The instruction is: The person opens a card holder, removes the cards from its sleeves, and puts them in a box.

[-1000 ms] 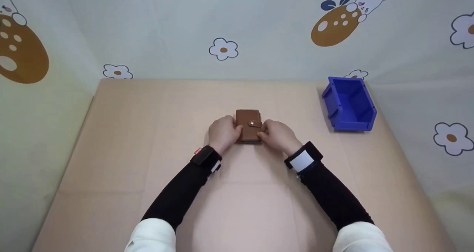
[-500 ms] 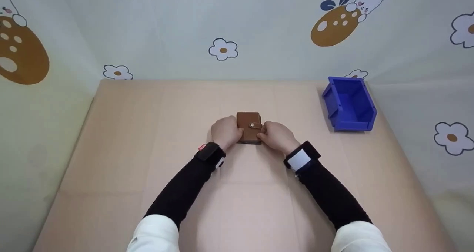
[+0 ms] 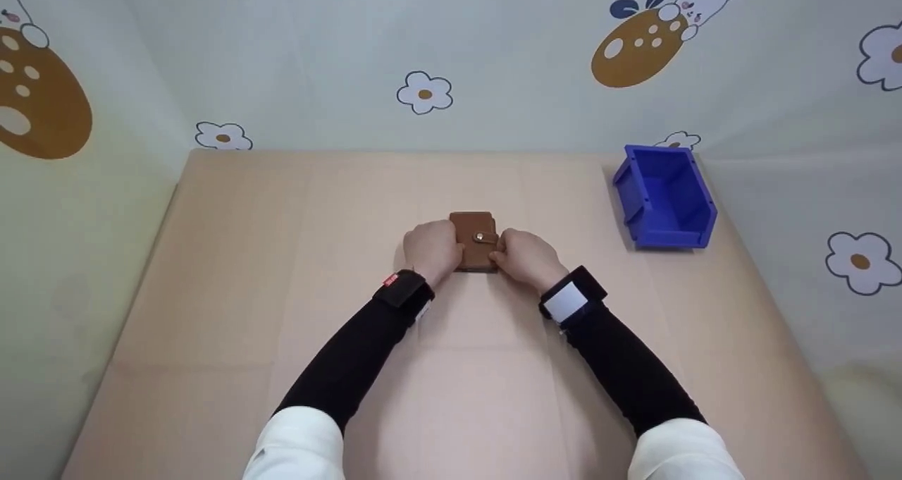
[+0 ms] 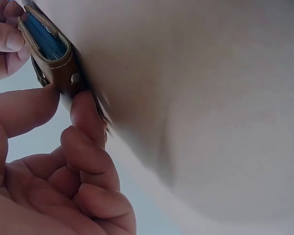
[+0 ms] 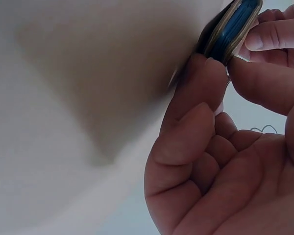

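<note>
A small brown leather card holder [image 3: 475, 240] with a snapped strap on its right side is at the middle of the table. My left hand [image 3: 433, 247] pinches its left edge between thumb and curled fingers. At the opposite edge, just below the strap, my right hand [image 3: 527, 258] pinches it the same way. In the left wrist view the card holder [image 4: 59, 63] shows its rounded spine with a metal stud, and blue inner leaves at the end. From the right wrist view the card holder [image 5: 230, 29] shows blue leaves between its two covers.
A blue plastic bin [image 3: 666, 198] stands at the table's back right corner, its top open. Pale cloth walls [image 3: 338, 57] printed with flowers and rabbits rise behind and beside the beige tabletop [image 3: 232, 290].
My left hand has shifted slightly right and turned a little further over the left edge. The card holder has moved very slightly; the right hand stays at its edge.
</note>
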{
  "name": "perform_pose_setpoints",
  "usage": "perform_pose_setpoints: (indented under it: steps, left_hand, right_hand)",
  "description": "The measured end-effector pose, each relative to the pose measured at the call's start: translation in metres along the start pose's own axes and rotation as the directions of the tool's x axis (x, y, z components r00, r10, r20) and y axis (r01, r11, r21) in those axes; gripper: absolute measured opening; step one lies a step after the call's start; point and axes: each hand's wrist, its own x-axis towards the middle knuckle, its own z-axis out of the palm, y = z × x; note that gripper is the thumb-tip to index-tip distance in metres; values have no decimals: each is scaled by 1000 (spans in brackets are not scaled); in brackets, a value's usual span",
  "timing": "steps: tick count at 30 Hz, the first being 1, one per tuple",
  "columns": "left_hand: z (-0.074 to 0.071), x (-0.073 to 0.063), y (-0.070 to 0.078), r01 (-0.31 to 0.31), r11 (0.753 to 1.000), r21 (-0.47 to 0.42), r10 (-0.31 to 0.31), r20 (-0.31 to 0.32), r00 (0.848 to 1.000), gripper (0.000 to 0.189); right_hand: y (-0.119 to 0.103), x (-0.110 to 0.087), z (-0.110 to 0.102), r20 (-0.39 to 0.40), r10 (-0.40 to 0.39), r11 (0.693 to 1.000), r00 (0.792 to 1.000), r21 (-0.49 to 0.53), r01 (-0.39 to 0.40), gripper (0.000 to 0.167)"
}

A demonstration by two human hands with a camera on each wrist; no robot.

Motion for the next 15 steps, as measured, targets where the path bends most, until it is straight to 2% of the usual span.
perform_pose_setpoints:
  steps: [15]
  left_hand:
    - [0, 1, 5, 19, 996, 81, -20, 8, 1000, 25]
  right_hand:
    - [-2, 3, -6, 25, 24, 998, 999, -62, -23, 19]
